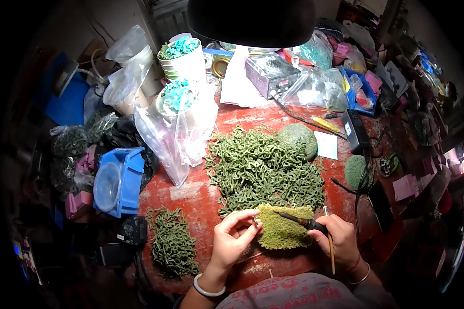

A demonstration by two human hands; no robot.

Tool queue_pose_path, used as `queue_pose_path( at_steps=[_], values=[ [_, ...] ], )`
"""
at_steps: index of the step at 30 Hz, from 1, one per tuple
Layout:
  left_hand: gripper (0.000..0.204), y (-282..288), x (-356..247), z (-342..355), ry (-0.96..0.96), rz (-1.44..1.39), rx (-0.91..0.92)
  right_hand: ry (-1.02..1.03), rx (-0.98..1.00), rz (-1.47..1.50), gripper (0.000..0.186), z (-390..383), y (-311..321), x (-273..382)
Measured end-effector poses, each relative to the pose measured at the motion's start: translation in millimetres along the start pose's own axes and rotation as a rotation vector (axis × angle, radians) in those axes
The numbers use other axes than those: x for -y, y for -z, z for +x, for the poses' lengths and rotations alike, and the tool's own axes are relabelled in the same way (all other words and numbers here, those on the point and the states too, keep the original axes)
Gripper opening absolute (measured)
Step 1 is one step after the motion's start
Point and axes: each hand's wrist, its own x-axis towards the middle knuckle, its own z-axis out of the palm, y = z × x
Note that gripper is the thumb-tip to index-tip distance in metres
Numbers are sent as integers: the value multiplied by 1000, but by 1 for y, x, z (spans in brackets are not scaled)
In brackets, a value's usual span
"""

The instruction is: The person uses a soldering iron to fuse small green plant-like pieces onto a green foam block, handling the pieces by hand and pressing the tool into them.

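Right hand (340, 239) grips dark pen-like tool (307, 223) (tip angled leftward).

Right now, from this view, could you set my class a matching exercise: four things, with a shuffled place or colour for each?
Things:
1. Black-handled tool
2. Textured pad
3. Paper square
4. Smaller green pile

Places or colours:
A. White
B. Left of the left hand
C. In the right hand
D. Yellow-green

Pairs: 1-C, 2-D, 3-A, 4-B
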Motion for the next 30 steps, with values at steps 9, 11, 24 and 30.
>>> queue_pose_path(
  at_steps=[9,11,24,30],
  values=[
    [28,-2,-1,2,-95,128,24,132,-52,28,23,-2,-16,-3],
    [29,-1,0,2,-100,133,30,137,-45,21,23,0,-15,-2],
    [20,-3,-16,-1,159,-219,62,97,-81,108,25,93,-43,-16],
    [12,8,-12,-1,225,-133,73,120,-64,-4,23,99,-52,-27]
  ],
)
